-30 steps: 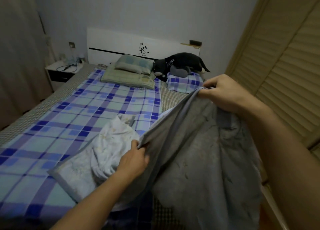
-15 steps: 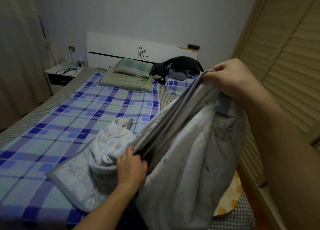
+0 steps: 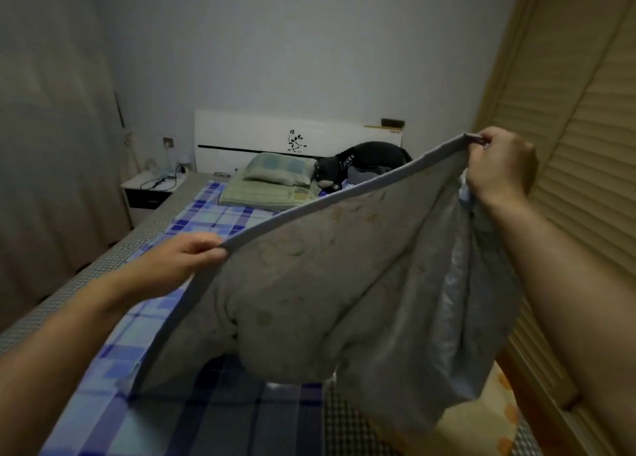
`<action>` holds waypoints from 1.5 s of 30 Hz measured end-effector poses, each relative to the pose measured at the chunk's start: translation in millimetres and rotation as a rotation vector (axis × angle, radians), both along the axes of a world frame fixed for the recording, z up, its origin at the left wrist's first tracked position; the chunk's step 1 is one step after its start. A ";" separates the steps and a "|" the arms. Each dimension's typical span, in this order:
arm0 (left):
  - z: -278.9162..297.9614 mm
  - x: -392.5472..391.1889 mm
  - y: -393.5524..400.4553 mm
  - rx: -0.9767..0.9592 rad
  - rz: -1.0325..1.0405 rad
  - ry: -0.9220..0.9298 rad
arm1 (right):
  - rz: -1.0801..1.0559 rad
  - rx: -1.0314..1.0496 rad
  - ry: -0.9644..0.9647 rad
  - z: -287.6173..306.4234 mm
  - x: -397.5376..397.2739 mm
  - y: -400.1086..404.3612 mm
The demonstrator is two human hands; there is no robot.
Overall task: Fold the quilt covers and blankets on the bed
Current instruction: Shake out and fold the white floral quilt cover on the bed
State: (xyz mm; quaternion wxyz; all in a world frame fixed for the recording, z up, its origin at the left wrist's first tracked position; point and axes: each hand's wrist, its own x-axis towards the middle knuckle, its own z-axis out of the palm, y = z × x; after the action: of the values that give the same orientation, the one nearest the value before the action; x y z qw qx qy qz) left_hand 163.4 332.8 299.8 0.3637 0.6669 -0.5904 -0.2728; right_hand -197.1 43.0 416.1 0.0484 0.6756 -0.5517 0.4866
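We held the grey quilt (image 3: pixel 344 283) lifted above the bed (image 3: pixel 213 221): left hand (image 3: pixel 192 256) pinched its lower edge, right hand (image 3: pixel 499 166) gripped the raised corner, edge stretched between.

We note one head-worn view, looking forward and down along the bed (image 3: pixel 192 221), hands close below.

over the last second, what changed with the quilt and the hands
The left hand slid out along the edge of the grey quilt and lifted away from the bed; the right hand rose. The edge between them is now stretched taut and the quilt hangs spread open, hiding the pale bundle that lay underneath. Both hands kept their grip. The pillows and black plush toy stayed put.
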 end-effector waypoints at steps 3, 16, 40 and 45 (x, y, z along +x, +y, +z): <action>-20.6 -33.2 7.8 0.182 -0.100 -0.201 | 0.089 0.182 0.125 -14.9 8.5 -14.1; -188.4 4.1 34.8 -0.233 0.729 -0.391 | 0.338 0.270 0.156 -219.9 -36.7 -0.8; -278.6 19.1 92.8 0.531 0.191 -0.738 | 0.135 0.919 0.508 -339.2 -78.7 53.4; -26.4 132.5 -67.7 0.104 0.652 -0.880 | 0.174 0.479 0.221 -110.3 1.5 -65.6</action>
State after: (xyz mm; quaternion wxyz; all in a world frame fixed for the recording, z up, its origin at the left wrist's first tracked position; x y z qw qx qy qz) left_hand 295.9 265.1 273.4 0.1150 0.8834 -0.4354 0.1297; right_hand -195.6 -22.6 305.9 -0.0949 0.7616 -0.5824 0.2680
